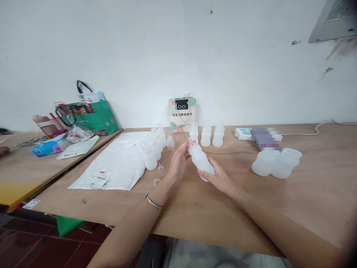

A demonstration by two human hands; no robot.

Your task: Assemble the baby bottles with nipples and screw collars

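A frosted white baby bottle (203,162), tilted with its top leaning left, is gripped around its lower body by my right hand (219,178). At its top my left hand (180,162) has its fingers closed on the clear teat (191,143). Several capped bottles (151,158) stand in a row left of my hands. Three more capped bottles (206,136) stand behind. Nearby lie a loose teat (161,169), another clear teat-like piece (156,182) and a clear cap (170,143). Two topless bottles (282,165) stand at the right.
A white plastic mailing bag (119,156) lies left on the wooden table (195,216). A paper gift bag (182,116) stands against the wall. Back right are a white box (243,134), a blurred purple item (265,140) and a cable (304,133). A green bag (95,119) stands on the left table.
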